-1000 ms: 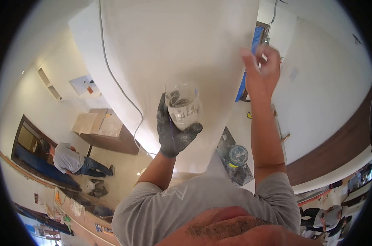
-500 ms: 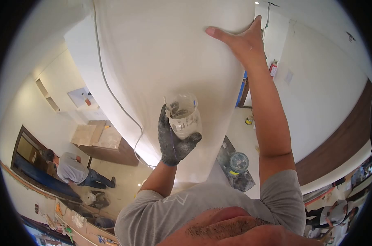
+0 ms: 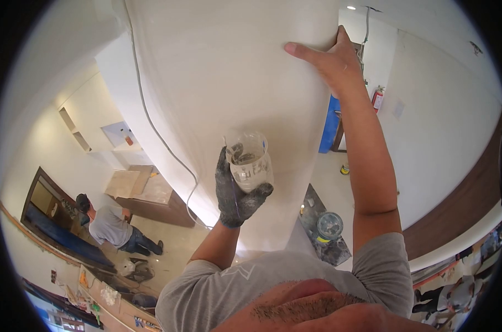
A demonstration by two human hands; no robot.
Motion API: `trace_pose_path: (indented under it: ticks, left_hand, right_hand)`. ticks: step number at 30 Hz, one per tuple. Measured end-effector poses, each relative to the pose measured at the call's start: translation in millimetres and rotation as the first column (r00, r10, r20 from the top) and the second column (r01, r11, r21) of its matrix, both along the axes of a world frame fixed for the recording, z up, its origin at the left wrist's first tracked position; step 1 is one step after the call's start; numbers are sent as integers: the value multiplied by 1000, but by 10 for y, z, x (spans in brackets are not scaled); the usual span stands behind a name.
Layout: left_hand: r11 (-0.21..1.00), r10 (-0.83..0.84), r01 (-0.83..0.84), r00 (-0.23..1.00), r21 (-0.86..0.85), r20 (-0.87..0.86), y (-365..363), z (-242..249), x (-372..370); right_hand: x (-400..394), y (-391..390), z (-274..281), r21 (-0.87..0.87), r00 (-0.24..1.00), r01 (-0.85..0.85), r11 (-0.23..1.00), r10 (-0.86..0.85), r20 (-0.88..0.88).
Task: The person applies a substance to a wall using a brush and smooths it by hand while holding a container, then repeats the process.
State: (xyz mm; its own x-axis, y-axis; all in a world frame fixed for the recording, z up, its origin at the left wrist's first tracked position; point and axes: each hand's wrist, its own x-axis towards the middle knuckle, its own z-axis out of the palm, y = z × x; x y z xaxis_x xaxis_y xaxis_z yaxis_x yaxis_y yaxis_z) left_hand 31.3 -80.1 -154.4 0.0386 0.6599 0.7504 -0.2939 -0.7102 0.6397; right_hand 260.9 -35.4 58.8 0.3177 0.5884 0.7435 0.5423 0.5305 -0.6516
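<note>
My left hand (image 3: 237,199), in a dark, stained glove, is closed around a clear plastic tub (image 3: 252,171). The tub is smeared with pale residue, with greyish stuff inside; its mouth tips toward the pale column (image 3: 218,83) in front of me. Bare, my right hand (image 3: 336,63) rests high on the column's right edge. Its thumb is stretched across the front face and the other fingers reach over the edge, partly hidden. That hand is spread and holds no object.
A grey cable (image 3: 151,127) hangs down the column's left side. Below right, a bucket (image 3: 329,226) stands on a stained board (image 3: 312,207). A co-worker (image 3: 110,224) stands at left near a wooden box-like cabinet (image 3: 151,193). A fire extinguisher (image 3: 378,98) is on the right wall.
The whole view has shifted slightly, so most things appear a little lower and farther right. Both hands keep their grip and pose. The co-worker at left has changed posture slightly.
</note>
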Motion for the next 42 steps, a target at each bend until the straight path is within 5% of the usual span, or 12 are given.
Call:
trace_pose_path:
  ticks: [10,22,25,30,33,35,37,39,42]
  left_hand:
    - [999,-47,46,996,-10,-74,8,-100,-15]
    - [1000,27,-28,989,-4,-143,0,-195,18]
    - [1000,19,-19,991,0,-133,-26,-184,22]
    - [993,113,-114,992,-9,-55,-153,-12,107]
    - [997,70,-71,992,-11,-110,-78,-141,24]
    - [998,51,-55,990,-28,-128,-60,-174,-5]
    - [997,40,-47,992,-59,-121,-92,-153,4]
    - [997,10,-19,993,-72,-121,-70,-164,-10]
    - [998,9,-13,998,-59,-70,-76,-212,8]
  right_hand:
    - [191,6,-1,-20,973,-221,975,220,-65]
    - [631,-2,-94,-2,966,-244,970,243,-91]
    - [882,67,-227,136,879,-221,966,258,-401]
    - [867,-88,-49,34,912,-55,998,64,-405]
    - [659,26,64,349,977,211,913,-207,-50]
    - [355,118,132,583,870,350,733,-485,88]
    - [-98,-45,299,409,853,401,820,-497,161]
    - [-365,-376,546,-139,947,261,955,-224,232]
    - [-334,-174,533,-65,877,385,921,-343,335]
